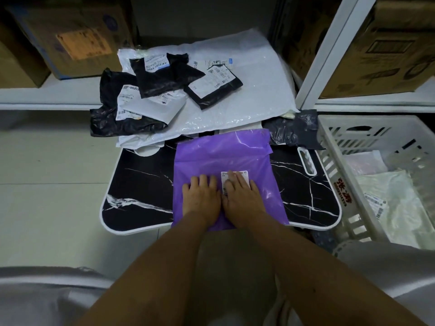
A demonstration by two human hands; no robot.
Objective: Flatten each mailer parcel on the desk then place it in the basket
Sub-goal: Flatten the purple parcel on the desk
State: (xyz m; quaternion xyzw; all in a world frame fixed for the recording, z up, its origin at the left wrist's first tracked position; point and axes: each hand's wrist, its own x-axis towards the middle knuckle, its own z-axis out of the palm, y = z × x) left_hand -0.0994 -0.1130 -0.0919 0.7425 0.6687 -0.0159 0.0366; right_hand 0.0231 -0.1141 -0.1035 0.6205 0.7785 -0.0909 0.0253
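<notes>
Now the person is pressing the purple mailer [223, 158] flat on the desk [141, 182], most likely pushing the air out so it lies thin in the basket [334, 161] at the right. Both arms are reaching forward, the 2 hands lying side by side, palms down. The left hand [201, 198] and right hand [242, 196] are spreading straight fingers, gripping nothing. More mailers [164, 90] are waiting behind.

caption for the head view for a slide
Both hands press a purple mailer flat on the marble-patterned desk, basket alongside.
</notes>
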